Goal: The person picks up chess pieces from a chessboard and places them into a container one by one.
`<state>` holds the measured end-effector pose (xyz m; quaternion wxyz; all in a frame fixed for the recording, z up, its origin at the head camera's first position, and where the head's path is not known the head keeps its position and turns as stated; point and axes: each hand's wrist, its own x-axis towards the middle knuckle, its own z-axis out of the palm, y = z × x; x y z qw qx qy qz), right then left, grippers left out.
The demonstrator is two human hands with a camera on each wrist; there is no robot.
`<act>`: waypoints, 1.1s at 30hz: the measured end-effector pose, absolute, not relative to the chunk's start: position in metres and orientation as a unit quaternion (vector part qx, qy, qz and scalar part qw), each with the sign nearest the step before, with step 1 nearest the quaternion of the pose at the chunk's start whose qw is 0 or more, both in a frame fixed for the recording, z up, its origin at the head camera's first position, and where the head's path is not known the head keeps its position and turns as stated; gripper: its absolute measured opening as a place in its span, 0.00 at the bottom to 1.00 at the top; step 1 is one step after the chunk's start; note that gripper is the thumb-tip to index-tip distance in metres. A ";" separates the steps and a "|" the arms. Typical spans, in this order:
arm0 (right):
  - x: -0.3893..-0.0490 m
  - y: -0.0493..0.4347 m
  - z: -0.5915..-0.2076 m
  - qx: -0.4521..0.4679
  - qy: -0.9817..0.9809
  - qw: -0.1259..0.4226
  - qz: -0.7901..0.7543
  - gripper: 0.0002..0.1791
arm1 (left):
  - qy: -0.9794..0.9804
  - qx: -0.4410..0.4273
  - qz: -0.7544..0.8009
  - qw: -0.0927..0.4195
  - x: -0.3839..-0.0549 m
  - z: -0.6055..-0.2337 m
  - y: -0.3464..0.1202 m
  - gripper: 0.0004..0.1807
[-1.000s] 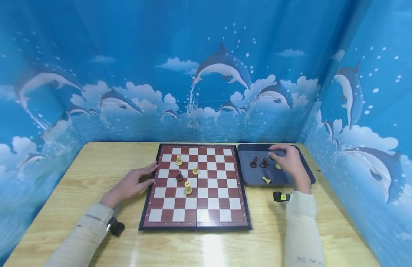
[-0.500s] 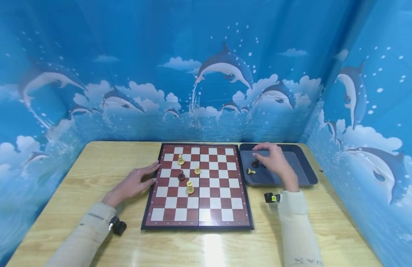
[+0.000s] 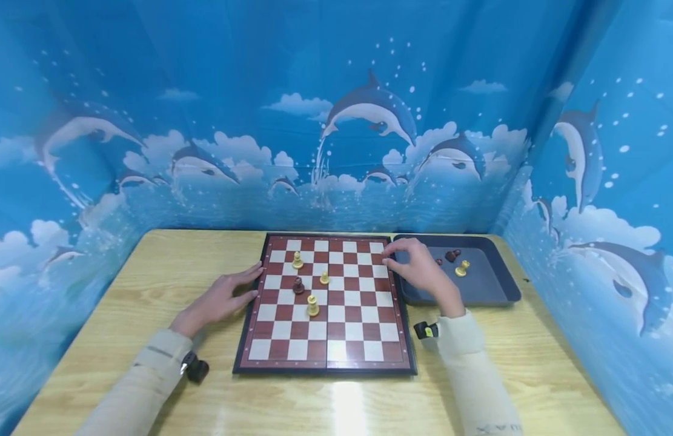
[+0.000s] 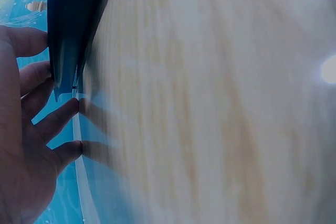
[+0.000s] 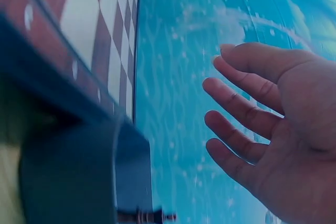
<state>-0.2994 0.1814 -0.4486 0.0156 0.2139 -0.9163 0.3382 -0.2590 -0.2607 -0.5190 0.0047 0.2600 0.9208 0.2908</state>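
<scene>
- two bare hands frame the work: on the right hand [image 3: 421, 267] thumb and index bend toward each other, near or touching at the tips; whether something small is pinched there i cannot tell.
- the left hand [image 3: 218, 301] has relaxed, parted fingers against the left edge of the red-and-white checkered chessboard with a dark frame [image 3: 369, 332], apparently steadying it.
- the right fingertips hang over the board's far right edge, the palm over the shallow dark grey rectangular tray [image 3: 495, 287]; i judge the step in hand to be a crossing between tray and board.
- the next move would seem to call for a light, precise fingertip approach that clears the standing pieces.
- on the board's left half and near its fold stand a cream-yellow chess piece [image 3: 297, 261], a dark brown chess piece [image 3: 298, 286], a small cream-yellow pawn [image 3: 324, 278] and a taller cream-yellow, rook-like piece [image 3: 312, 306].
- in the tray lie a toppled dark brown piece [image 3: 453, 255] and a tilted cream-yellow piece [image 3: 462, 269]; another dark brown piece [image 3: 438, 261] is half hidden by the hand.
- the left wrist view shows the board edge-on, its squares unseen, and the pale wooden desk [image 3: 292, 407] blurred.
</scene>
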 end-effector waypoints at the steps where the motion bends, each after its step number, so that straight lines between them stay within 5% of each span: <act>1: -0.299 0.177 -0.449 0.219 -0.915 0.013 0.340 0.10 | 0.921 0.260 0.291 0.005 -0.259 -0.519 -0.261 0.31; 22: -0.267 0.104 -0.455 0.353 -0.793 -0.178 0.465 0.14 | 0.921 0.253 0.295 0.006 -0.257 -0.517 -0.260 0.31; 33: -0.264 0.089 -0.468 0.372 -0.786 -0.220 0.441 0.17 | 0.925 0.239 0.296 0.016 -0.256 -0.518 -0.259 0.31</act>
